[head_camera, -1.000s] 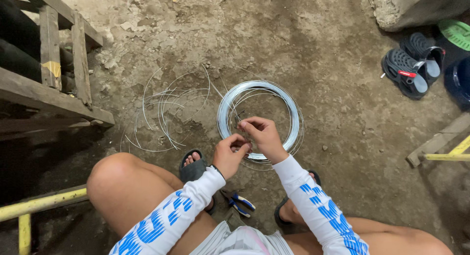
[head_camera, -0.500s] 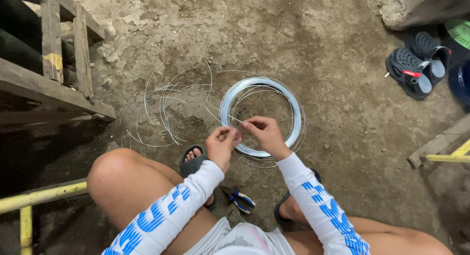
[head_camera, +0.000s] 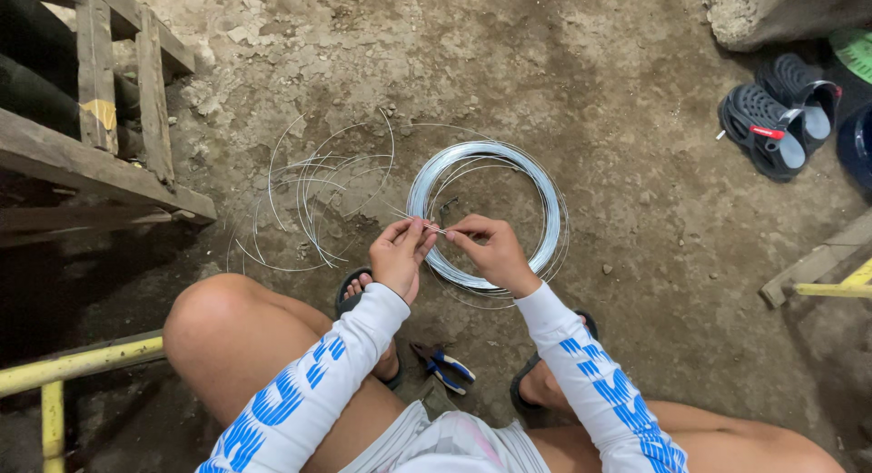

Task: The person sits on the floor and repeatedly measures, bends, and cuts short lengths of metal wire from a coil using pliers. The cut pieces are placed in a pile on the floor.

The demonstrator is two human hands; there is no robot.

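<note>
My left hand (head_camera: 397,255) and right hand (head_camera: 491,251) meet over the near left edge of the wire coil (head_camera: 545,214), fingertips almost touching. Each hand pinches shut on a thin strand of wire (head_camera: 434,228) that runs between them; the short stretch in the gap is all of it that I can see, and I cannot tell where it joins the coil. My right hand covers part of the coil's near rim. The coil lies flat on the dirt floor (head_camera: 581,92), a round bundle of bright silver wire, with a few loose turns spreading outside it.

Just left of the coil, beyond my left hand, lie the cut wire pieces (head_camera: 313,196), curved lengths crossing one another on the ground. My left foot in a dark sandal (head_camera: 352,296) sits under my left wrist. Between my feet, near my lap, rest the blue-handled pliers (head_camera: 445,366), untouched. My bare left knee (head_camera: 209,323) rises at lower left, and both forearms wear white sleeves (head_camera: 581,364) with blue print.

Further out, a wooden frame (head_camera: 109,119) stands at the upper left and a yellow bar (head_camera: 77,364) crosses the lower left. A pair of dark shoes (head_camera: 772,114) lies at the upper right, well apart from the coil, beneath a concrete block (head_camera: 772,10). A plank and another yellow bar (head_camera: 831,290) lie at the right edge.
</note>
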